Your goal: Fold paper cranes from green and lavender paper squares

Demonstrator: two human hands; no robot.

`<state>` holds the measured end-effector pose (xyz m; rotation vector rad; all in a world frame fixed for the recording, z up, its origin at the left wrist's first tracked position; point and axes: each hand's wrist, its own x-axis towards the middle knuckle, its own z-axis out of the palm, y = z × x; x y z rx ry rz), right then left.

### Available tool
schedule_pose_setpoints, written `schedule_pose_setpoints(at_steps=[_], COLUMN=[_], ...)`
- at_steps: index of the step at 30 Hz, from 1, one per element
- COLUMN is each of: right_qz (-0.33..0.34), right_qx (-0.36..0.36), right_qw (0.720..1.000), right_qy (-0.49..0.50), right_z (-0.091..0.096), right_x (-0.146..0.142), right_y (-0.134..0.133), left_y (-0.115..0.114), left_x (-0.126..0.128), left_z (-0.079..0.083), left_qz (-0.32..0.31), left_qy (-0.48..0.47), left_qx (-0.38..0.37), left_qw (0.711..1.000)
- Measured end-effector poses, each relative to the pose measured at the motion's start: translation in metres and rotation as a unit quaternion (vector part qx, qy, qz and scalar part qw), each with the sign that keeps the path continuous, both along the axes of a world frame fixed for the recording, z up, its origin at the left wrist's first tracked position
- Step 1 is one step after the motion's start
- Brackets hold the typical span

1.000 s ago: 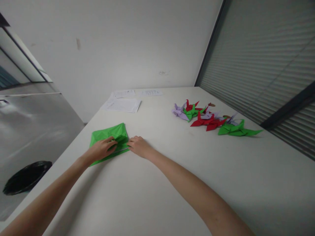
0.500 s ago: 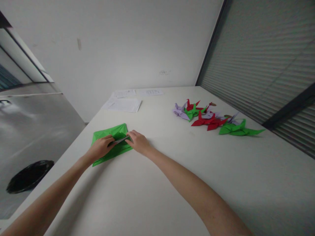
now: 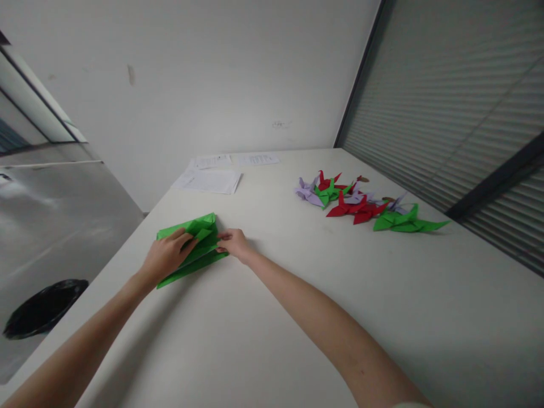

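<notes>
A partly folded sheet of green paper [image 3: 207,242] lies on the white table, its layers standing slightly apart along the near edge. My left hand [image 3: 167,252] rests over its left half, fingers closed on a raised fold near the middle. At the right edge of the sheet, my right hand [image 3: 234,245] pinches the paper between thumb and fingers. The fingertips of both hands partly cover the folds, and the layers beneath are hidden.
Several folded paper cranes [image 3: 357,207] in red, green and lilac are grouped at the table's right side, beside the window blinds. Printed sheets [image 3: 208,180] lie toward the back wall. A black-lined bin [image 3: 45,309] stands on the floor at left.
My left hand has drawn a little left and away from my right hand. The pale strip that showed between the hands is gone, and a green fold stands there instead.
</notes>
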<state>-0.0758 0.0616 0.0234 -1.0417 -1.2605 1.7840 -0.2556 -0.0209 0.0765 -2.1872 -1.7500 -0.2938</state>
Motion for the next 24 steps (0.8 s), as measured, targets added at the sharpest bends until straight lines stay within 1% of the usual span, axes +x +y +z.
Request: schedule_pose_setpoints(at_steps=[2,7,10,14,16,20,24], right_qz=[-0.011,-0.053,-0.065,-0.062,-0.066,-0.092,-0.117], right_qx=[0.020,0.096,0.121,0.116,0.125,0.168,0.207], right_qw=[1.000,0.992,0.988,0.989,0.987,0.976,0.957], right_qy=[-0.003,-0.062,-0.077,-0.069,-0.076,-0.105,-0.166], right_z=[-0.001,-0.003,-0.003,-0.004,-0.005,-0.005,-0.001], right_x=[0.002,0.007,0.013,0.024,0.030,0.043,0.063], right_y=[-0.001,0.001,0.001,0.002,0.004,0.012,0.021], left_y=[0.000,0.004,0.006,0.010,0.011,0.011,0.011], left_x=[0.005,0.017,0.020,0.021,0.021,0.024,0.023], left_z=[-0.002,-0.012,-0.018,-0.025,-0.027,-0.024,-0.020], left_qz=[0.001,-0.062,-0.076,-0.083,-0.087,-0.076,-0.042], left_qy=[0.005,0.019,0.034,0.017,0.001,0.000,0.039], left_qx=[0.000,-0.028,-0.045,-0.058,-0.062,-0.067,-0.061], left_qw=[1.000,0.997,0.995,0.995,0.994,0.995,0.996])
